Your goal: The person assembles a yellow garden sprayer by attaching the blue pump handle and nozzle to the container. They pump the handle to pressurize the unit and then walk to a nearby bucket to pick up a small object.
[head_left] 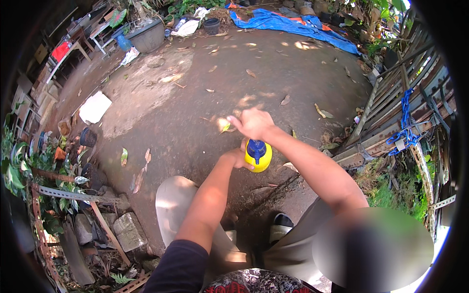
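Note:
Between my knees and out in front is a yellow pump sprayer bottle [260, 161] with a dark blue top. My left hand [238, 155] wraps around its left side, the thumb lying across the yellow body. Over the top, my right hand [254, 123] is closed on what seems to be the pump handle, with its thumb sticking out to the left. The handle itself is mostly hidden under that fist. Just below, the blue collar and nozzle part [257, 146] points back toward me.
Dry leaves [250, 73] lie scattered over the dark ground. A blue tarp [293, 23] stretches across the back, near a grey planter tub [146, 37]. At left are a white sheet [95, 107] and concrete blocks [129, 231]. A slatted fence with blue chain [404, 122] leans at right.

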Available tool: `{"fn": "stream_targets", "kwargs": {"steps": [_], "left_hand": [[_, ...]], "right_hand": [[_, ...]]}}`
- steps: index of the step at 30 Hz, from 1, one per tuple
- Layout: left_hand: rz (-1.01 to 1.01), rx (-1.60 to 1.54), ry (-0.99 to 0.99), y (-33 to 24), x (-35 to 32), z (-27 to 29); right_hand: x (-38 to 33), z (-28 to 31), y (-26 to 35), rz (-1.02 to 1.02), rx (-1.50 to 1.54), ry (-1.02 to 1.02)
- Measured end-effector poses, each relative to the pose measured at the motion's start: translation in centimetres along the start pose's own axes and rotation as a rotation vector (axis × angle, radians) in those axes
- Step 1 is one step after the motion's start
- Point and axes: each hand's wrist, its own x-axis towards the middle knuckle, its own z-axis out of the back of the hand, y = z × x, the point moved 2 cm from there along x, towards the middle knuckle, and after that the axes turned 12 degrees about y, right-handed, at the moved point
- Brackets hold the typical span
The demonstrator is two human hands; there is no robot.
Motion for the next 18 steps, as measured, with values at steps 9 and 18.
{"fn": "stream_targets", "kwargs": {"steps": [9,18], "left_hand": [[-0.029,-0.008,-0.009,0.9,0.5,-0.4],[-0.073,-0.045,-0.068,3.5,0.1,-0.4]], "right_hand": [[-1.6,2.8,0.8,-0.110,0.097,-0.122],[-1.9,7.4,5.2,-0.032,0.285,-0.068]]}}
